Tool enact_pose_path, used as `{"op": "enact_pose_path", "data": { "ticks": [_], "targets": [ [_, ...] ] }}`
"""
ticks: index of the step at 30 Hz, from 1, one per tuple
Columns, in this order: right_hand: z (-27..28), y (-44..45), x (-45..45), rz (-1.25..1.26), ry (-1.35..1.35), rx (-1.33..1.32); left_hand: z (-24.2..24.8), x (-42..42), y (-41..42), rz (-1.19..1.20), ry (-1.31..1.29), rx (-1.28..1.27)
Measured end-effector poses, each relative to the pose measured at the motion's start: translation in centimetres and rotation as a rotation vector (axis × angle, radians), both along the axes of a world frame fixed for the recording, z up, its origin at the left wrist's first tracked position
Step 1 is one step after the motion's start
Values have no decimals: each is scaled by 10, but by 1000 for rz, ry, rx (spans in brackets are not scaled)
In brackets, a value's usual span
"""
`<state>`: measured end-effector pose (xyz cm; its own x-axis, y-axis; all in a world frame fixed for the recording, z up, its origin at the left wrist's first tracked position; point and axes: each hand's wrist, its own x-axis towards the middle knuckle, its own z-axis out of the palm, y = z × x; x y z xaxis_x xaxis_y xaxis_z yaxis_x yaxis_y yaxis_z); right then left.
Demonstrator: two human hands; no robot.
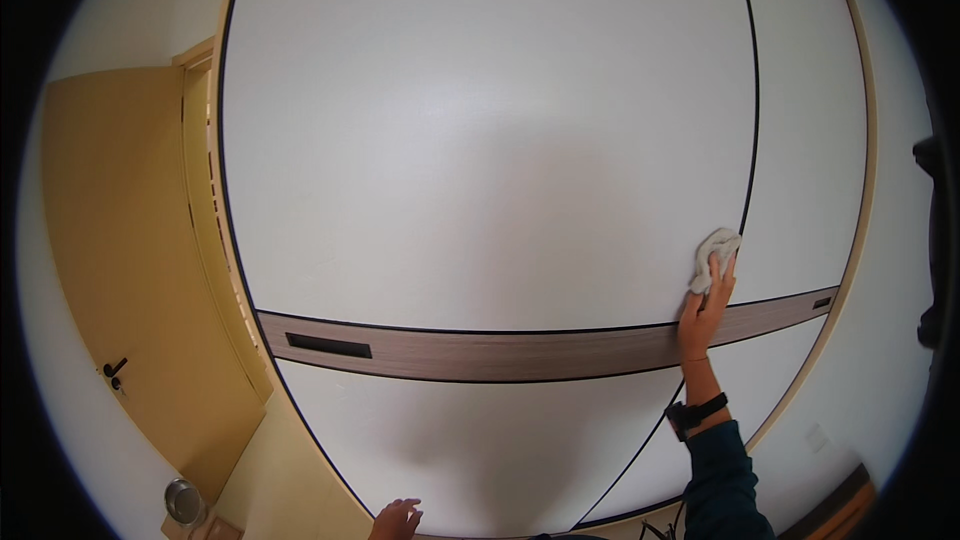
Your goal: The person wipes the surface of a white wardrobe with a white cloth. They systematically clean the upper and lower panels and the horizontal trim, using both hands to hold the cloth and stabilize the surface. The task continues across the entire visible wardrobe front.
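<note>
My right hand [703, 319] presses a crumpled whitish cloth [715, 259] flat against a large white sliding wardrobe door [487, 165]. The cloth sits at the door's right edge, beside the dark vertical trim and just above a wood-grain band [510, 356]. A black band is on my right wrist. Low in the view, my left hand [397, 519] hangs in front of the door's lower panel [465, 450], fingers apart and holding nothing.
A second wardrobe door [806, 127] adjoins on the right, with a small recessed handle [822, 303]. A longer black recessed handle [328, 345] is at the left. A yellowish room door [124, 255] stands at far left, with a metal bowl [185, 502] below it.
</note>
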<state>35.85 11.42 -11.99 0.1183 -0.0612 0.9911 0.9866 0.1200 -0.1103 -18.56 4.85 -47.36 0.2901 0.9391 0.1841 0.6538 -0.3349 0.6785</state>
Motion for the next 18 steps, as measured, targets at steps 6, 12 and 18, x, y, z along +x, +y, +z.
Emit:
{"op": "enact_pose_path", "data": {
  "ticks": [6,12,18],
  "targets": [
    [-25,34,-137,127,-155,-66,63,37,19,-51,-92,101],
    [-34,44,-262,709,-655,-367,121,69,31,-176,-161,200],
    [-53,-13,-275,1469,304,-806,153,72,39,-169,-448,253]
  ]
}}
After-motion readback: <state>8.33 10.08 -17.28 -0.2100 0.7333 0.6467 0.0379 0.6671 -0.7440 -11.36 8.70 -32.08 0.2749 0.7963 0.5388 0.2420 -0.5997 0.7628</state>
